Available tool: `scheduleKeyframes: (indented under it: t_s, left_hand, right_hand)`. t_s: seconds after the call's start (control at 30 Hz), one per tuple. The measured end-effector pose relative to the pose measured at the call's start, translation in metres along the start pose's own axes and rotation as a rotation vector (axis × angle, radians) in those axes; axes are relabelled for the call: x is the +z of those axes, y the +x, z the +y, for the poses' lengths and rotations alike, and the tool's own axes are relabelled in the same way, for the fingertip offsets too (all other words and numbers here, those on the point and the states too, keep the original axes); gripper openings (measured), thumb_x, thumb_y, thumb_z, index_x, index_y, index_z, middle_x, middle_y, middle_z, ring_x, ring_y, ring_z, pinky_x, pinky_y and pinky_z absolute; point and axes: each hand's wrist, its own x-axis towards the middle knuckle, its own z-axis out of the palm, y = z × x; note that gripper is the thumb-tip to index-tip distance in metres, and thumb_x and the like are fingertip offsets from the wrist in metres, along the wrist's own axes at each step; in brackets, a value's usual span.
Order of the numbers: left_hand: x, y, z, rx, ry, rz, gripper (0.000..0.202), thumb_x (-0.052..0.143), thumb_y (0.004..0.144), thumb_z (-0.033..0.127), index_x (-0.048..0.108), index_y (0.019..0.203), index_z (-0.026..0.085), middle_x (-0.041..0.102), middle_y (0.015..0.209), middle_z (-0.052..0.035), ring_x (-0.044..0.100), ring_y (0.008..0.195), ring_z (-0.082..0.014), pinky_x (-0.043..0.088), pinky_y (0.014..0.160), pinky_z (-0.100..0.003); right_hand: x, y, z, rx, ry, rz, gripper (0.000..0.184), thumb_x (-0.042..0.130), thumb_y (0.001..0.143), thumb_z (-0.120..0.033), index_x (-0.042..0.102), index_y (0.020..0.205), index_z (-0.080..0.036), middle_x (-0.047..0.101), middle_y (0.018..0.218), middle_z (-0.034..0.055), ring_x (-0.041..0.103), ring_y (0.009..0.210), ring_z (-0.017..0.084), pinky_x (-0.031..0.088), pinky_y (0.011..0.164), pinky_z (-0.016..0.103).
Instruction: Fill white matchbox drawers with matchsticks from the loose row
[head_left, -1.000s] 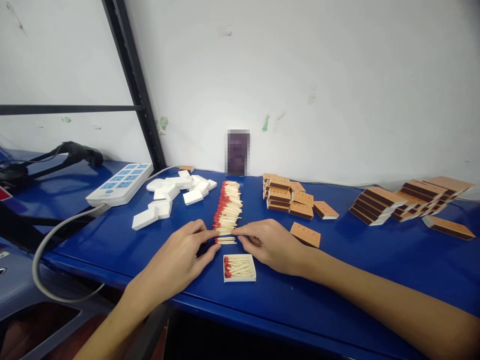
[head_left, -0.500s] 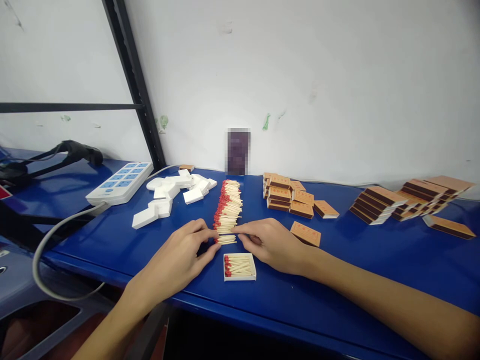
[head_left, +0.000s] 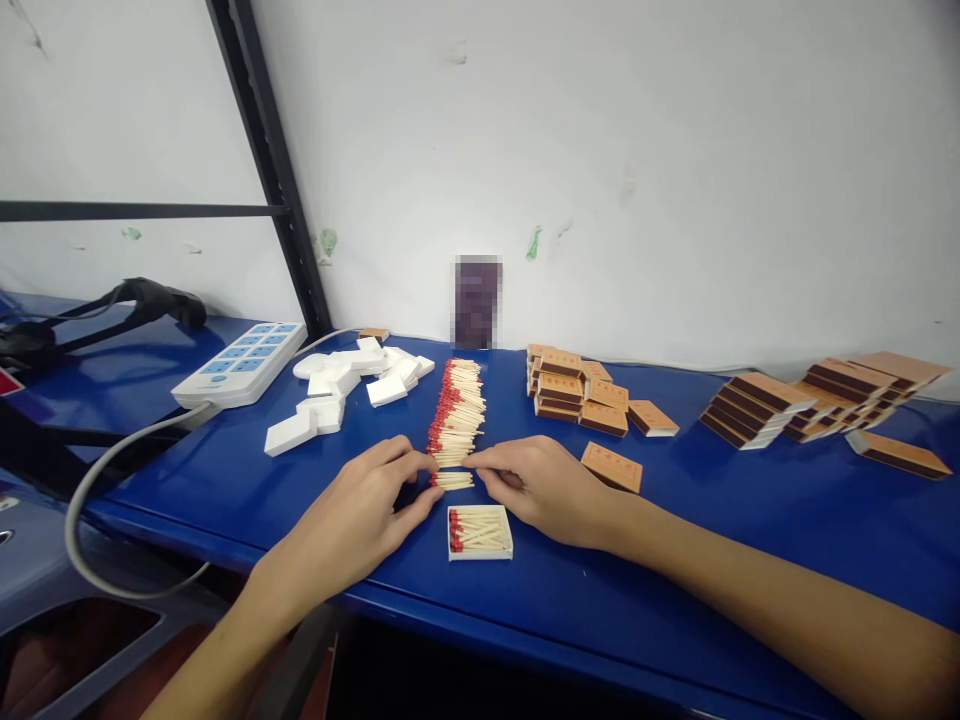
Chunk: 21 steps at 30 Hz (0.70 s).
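Nearby, white pieces and matchboxes flank the matches between the left hand and right hand, fingers parted.

On the blue worktop, the matches have red heads and cream sticks; the tray near the front edge is white. Matchboxes towards the back edge are orange-tan, printed in red, with dark brown sides.

Red-tip matches, long row, heads L, sm. bunch adj.
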Motion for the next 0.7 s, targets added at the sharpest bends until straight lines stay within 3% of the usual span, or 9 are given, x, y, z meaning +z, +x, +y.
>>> scheduleKeyframes:
  t_s: [0.27, 0.7]
  left_hand:
    - [0.0003, 0.0013, 0.0008, -0.024, 0.059, -0.026, 0.030, 0.048, 0.096, 0.037, 0.064, 0.116, 0.020, 0.058, 0.096, -0.0039, 0.059, 0.089, -0.0200, 0.048, 0.080, -0.033]
    - [0.0011, -0.0001, -0.0010, -0.027, 0.062, -0.030, 0.034, 0.048, 0.096, 0.039, 0.065, 0.118, 0.020, 0.058, 0.099, -0.0040, 0.060, 0.087, -0.0192, 0.050, 0.081, -0.034]
  right_hand:
    - [0.0010, -0.0009, 0.0006, 0.009, -0.007, 0.000, 0.034, 0.048, 0.090, -0.016, 0.070, 0.115, -0.022, 0.074, 0.085, 0.0030, 0.061, 0.066, 0.013, 0.041, 0.062, 0.024]
    - [0.0007, 0.0000, 0.0015, -0.007, 0.007, 0.006, 0.033, 0.048, 0.090, -0.016, 0.072, 0.112, -0.022, 0.074, 0.085, 0.0036, 0.062, 0.067, 0.014, 0.040, 0.062, 0.024]
